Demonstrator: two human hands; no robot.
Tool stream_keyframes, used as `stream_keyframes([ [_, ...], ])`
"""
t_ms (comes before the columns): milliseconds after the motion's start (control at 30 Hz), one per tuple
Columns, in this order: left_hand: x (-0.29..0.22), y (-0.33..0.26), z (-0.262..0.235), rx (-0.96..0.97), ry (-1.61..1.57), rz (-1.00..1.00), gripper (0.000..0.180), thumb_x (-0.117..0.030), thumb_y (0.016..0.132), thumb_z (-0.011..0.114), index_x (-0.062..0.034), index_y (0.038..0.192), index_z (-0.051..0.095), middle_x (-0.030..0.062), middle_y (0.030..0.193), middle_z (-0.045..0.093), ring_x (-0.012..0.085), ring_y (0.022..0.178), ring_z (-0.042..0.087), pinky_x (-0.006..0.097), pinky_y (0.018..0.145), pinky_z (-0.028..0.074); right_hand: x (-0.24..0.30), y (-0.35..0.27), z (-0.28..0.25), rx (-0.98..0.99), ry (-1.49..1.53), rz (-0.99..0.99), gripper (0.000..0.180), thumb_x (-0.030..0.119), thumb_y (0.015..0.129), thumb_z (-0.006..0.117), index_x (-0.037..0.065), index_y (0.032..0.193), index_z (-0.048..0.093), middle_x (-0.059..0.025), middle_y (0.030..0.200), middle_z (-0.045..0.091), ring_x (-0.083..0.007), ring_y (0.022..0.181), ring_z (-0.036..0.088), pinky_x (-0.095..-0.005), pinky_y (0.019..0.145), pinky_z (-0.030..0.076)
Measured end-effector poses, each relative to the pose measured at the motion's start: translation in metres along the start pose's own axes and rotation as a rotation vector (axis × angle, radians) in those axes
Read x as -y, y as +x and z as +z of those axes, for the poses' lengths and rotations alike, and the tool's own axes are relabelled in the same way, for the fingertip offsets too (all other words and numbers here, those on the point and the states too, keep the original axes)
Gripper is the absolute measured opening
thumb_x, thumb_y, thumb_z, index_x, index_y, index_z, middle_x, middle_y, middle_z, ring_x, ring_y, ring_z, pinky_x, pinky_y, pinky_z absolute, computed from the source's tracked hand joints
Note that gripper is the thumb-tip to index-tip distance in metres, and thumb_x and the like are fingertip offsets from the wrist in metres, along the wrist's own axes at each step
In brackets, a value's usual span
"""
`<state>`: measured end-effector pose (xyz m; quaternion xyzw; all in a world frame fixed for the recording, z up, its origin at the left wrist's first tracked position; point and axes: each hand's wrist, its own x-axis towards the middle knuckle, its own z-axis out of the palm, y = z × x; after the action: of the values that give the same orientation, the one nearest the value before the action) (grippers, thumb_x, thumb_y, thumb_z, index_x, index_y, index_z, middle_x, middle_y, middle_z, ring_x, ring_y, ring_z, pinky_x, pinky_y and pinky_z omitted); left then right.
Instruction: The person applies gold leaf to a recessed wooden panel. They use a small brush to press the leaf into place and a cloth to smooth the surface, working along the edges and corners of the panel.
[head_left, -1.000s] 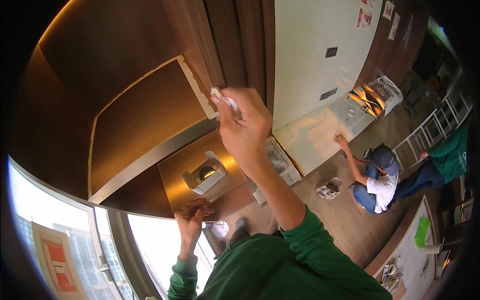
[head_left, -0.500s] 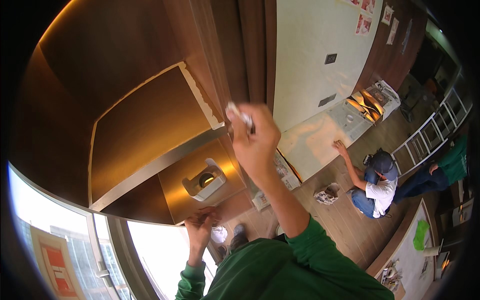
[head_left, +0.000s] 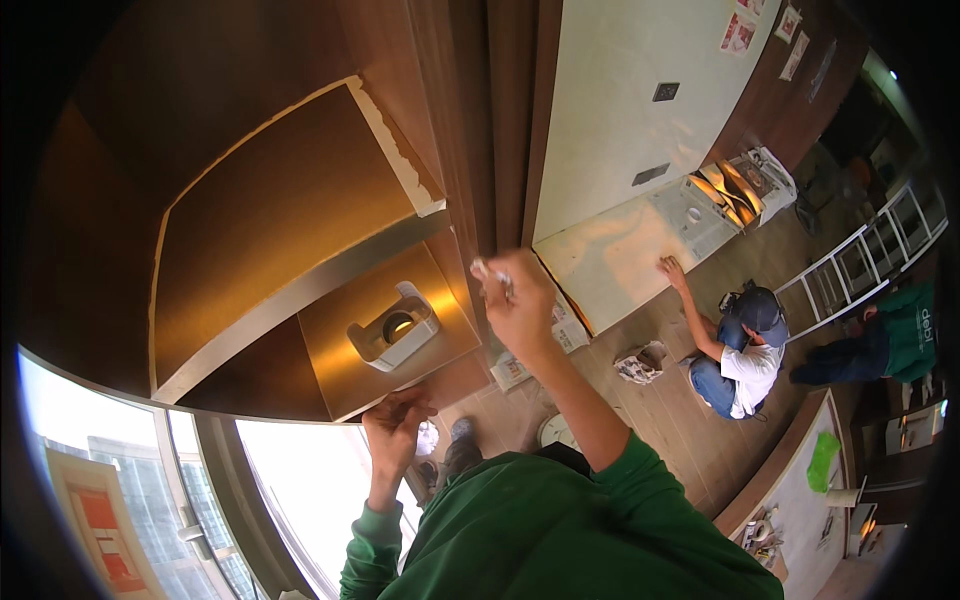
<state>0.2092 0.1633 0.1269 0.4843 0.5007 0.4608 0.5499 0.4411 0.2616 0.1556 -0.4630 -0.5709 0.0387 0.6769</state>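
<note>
- Two brown wooden shelves make up the biggest shape here: the upper shelf (head_left: 270, 210) has a rough pale strip along its right edge, where the surface looks chipped or unfinished, and a grey metal-coloured band runs along its front.
- The lower shelf (head_left: 345, 350) sits just under that band, its glossy face catching warm light.
- A kneeling person (head_left: 735, 355) in a white shirt and dark cap works well apart on the wood-look floor, one hand pressed to a pale flat panel (head_left: 625, 250) lying there.
- A metal ladder (head_left: 860, 255) lies near that person.
- A white boxy holder with a round opening (head_left: 393, 330) rests on the lower shelf, near its front edge.
- The left hand (head_left: 395, 430) grips the front edge of the lower shelf with fingers curled, probably to steady the body.
- The right hand (head_left: 520, 305) is raised beside the vertical wooden panel (head_left: 500, 130), closed narrowly on a small white object (head_left: 492, 272) pinched at the fingertips; it looks pale and slim, too small to tell more.
</note>
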Motion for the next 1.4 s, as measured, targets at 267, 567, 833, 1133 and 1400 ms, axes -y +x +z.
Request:
stream_keyframes([
  [267, -0.019, 0.025, 0.012, 0.013, 0.198, 0.191, 0.022, -0.005, 0.098, 0.064, 0.0137, 0.108, 0.069, 0.0167, 0.091, 0.074, 0.0213, 0.077, 0.074, 0.031, 0.069, 0.060, -0.060, -0.118, -0.025, 0.125, 0.011, 0.454, 0.012, 0.003, 0.091, 0.075, 0.001, 0.090, 0.063, -0.0059, 0.079, 0.068, -0.0095, 0.066, 0.064, -0.0289, 0.055, 0.052],
  [567, -0.090, 0.093, 0.076, 0.030, 0.311, 0.375, 0.041, -0.029, 0.098, 0.072, 0.0093, 0.084, 0.071, 0.0117, 0.068, 0.069, 0.0145, 0.065, 0.070, 0.027, 0.061, 0.054, -0.056, -0.153, -0.072, -0.027, 0.351, 0.985, 0.015, 0.008, 0.091, 0.076, -0.004, 0.099, 0.070, -0.0078, 0.085, 0.071, -0.0118, 0.074, 0.067, -0.0254, 0.065, 0.053],
  [833, -0.041, 0.129, 0.076, -0.104, 0.546, 0.462, 0.055, -0.046, 0.091, 0.078, 0.0037, 0.069, 0.071, 0.0094, 0.055, 0.064, 0.0151, 0.051, 0.064, 0.031, 0.053, 0.050, 0.002, -0.080, -0.066, -0.008, 0.515, 0.900, 0.020, 0.009, 0.094, 0.075, -0.003, 0.109, 0.070, -0.0052, 0.096, 0.071, -0.0093, 0.081, 0.066, -0.0234, 0.072, 0.055],
  [1133, 0.000, 0.056, 0.057, 0.169, 0.198, 0.143, 0.027, -0.018, 0.098, 0.071, 0.0093, 0.095, 0.071, 0.0112, 0.080, 0.072, 0.0160, 0.062, 0.069, 0.028, 0.056, 0.055, 0.026, -0.036, -0.029, 0.075, 0.345, 0.553, 0.019, 0.008, 0.095, 0.074, -0.004, 0.109, 0.070, -0.0061, 0.095, 0.073, -0.0088, 0.081, 0.067, -0.0245, 0.071, 0.055],
  [1400, 0.047, 0.011, -0.011, 0.034, 0.145, -0.020, 0.022, -0.012, 0.096, 0.071, 0.0093, 0.092, 0.070, 0.0126, 0.077, 0.072, 0.0157, 0.061, 0.069, 0.026, 0.056, 0.053, 0.003, -0.022, 0.016, -0.016, 0.159, 0.325, 0.011, 0.008, 0.094, 0.076, 0.000, 0.099, 0.069, -0.0036, 0.086, 0.072, -0.0062, 0.073, 0.063, -0.0230, 0.064, 0.050],
])
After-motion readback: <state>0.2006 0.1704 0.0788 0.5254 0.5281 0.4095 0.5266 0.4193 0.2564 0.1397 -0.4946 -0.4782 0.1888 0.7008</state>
